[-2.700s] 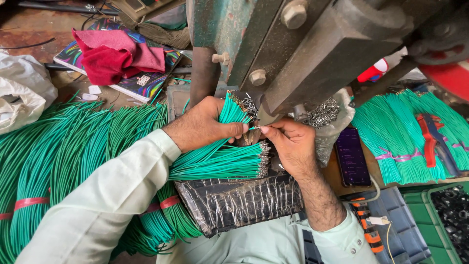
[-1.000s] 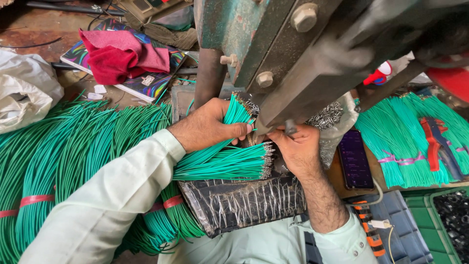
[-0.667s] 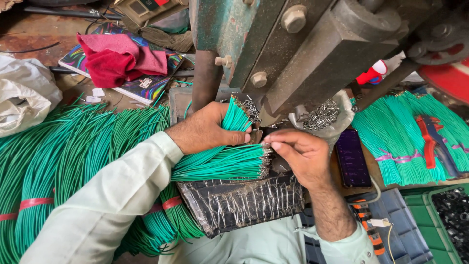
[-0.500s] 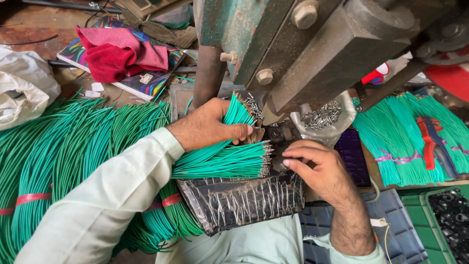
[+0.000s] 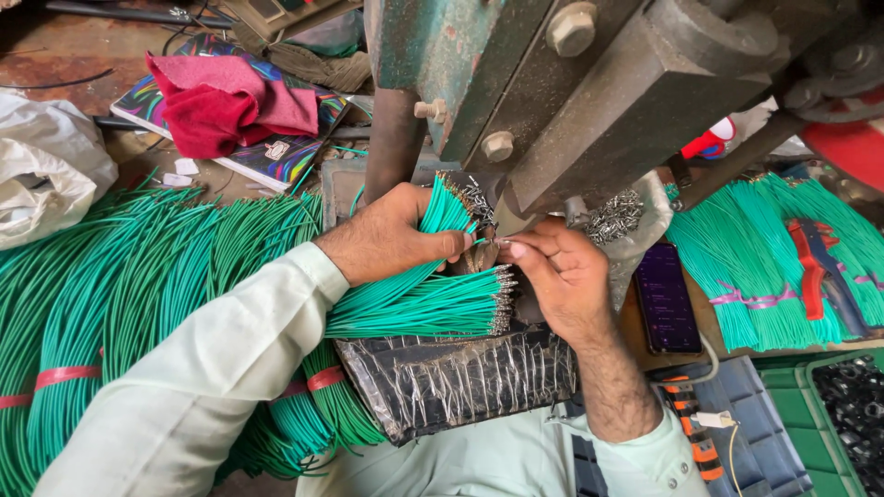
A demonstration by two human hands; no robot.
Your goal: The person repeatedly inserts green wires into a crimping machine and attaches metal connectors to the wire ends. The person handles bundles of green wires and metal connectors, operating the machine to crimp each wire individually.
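Long green wires lie across the bench at left. The left hand, its grip clamped on a fanned bundle of green wires, meets the right hand, which pinches a single wire end under the green press. A phone lies just right.

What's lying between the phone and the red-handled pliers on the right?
In the head view, a bundle of green wires lies between the dark phone and red-handled pliers.

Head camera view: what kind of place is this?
Probably a small wire-harness workshop: a heavy green metal press, large bundles of green insulated wires, and a pile of small metal terminals beside the press.
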